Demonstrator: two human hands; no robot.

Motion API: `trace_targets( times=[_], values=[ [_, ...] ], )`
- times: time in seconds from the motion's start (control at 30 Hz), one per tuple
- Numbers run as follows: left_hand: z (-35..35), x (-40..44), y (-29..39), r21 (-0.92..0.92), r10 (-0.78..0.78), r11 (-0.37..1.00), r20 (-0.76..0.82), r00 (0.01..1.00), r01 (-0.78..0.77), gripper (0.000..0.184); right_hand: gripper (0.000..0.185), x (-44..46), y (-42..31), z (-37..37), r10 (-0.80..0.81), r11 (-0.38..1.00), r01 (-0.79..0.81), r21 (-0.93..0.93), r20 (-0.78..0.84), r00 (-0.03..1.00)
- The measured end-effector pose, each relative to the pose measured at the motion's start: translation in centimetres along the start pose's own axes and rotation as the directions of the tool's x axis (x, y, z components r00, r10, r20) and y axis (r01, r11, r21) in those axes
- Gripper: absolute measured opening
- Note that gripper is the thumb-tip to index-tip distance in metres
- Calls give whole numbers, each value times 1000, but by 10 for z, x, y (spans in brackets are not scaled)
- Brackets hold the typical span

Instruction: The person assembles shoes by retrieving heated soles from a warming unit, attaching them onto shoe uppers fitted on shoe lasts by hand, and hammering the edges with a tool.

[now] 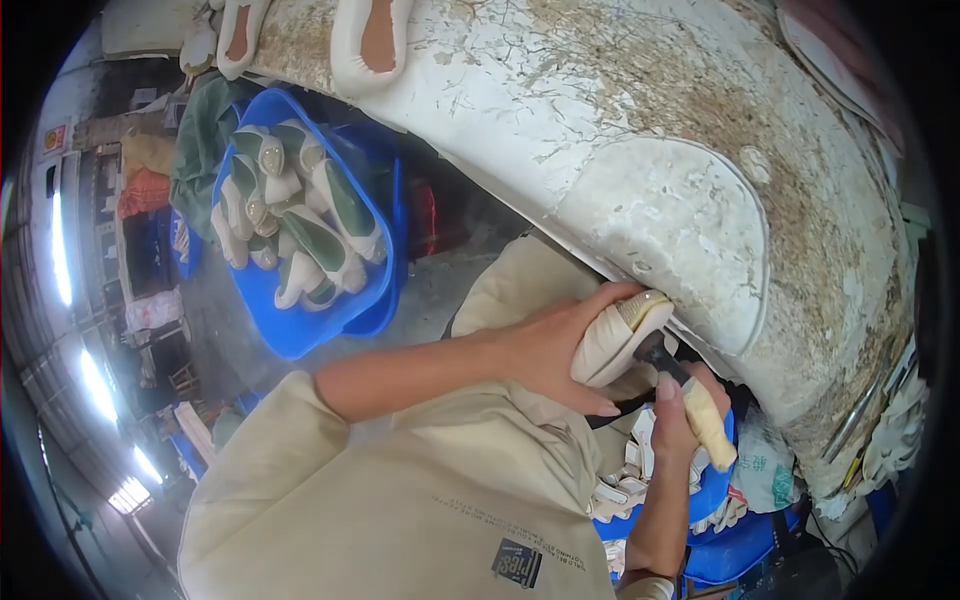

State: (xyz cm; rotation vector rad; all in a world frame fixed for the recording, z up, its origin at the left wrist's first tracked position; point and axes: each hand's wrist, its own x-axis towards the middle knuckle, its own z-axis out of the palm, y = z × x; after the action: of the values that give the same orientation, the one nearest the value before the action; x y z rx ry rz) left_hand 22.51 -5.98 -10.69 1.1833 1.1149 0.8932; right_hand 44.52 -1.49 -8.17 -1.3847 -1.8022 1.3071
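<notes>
The worktop [650, 110] is white, worn and cracked, crusted with brown residue, and a pale rounded sheet [675, 225] lies along its near edge. Two pale shoe uppers with brown insides rest at its far left. Below, on the left, a blue basket [275, 325] holds a heap of shoes with green soles; strip lights [97, 385] glow beyond. The pale shoe [603, 347] is at the worktop's near edge, gripped by the left hand [550, 348]. The right hand [680, 425] is closed around the handle of a tool [706, 422], its dark end against the shoe.
</notes>
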Motion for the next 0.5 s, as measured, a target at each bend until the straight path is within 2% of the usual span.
trace_targets(
  times=[0.03, 0.13, 0.17, 0.27, 0.37, 0.4, 0.47, 0.5],
  values=[
    [1, 1, 2, 3, -36, 999, -1, 999, 36, 99, 33, 5, -4, 1, -70, 997, 70, -14, -18, 997],
    [4, 5, 5, 4, -90, 996, -5, 996, 91, 98, 37, 17, -9, -8, -173, 977, 183, -113, 91, 981],
    [6, 4, 5, 1, -106, 994, -13, 994, 106, 98, 33, 23, -17, -10, -209, 970, 223, -101, 133, 969],
    [6, 4, 7, 67, -109, 992, -30, 994, 111, 97, 36, 24, -27, -14, -278, 877, 332, -347, 197, 940],
    [9, 4, 10, 92, -165, 981, -48, 985, 169, 97, 38, 36, -53, -15, -275, 678, 389, -624, 275, 921],
    [13, 2, 11, 105, -180, 977, -70, 981, 186, 98, 39, 40, -56, -12, -156, 851, 214, -480, 158, 975],
    [19, 0, 13, 137, -190, 969, -108, 976, 204, 99, 33, 44, -72, -10, 129, 945, -103, -310, 66, 989],
    [19, -3, 9, 193, -109, 972, -126, 986, 133, 102, 31, 49, -73, -7, 151, 974, -144, -176, 28, 988]
  ],
)
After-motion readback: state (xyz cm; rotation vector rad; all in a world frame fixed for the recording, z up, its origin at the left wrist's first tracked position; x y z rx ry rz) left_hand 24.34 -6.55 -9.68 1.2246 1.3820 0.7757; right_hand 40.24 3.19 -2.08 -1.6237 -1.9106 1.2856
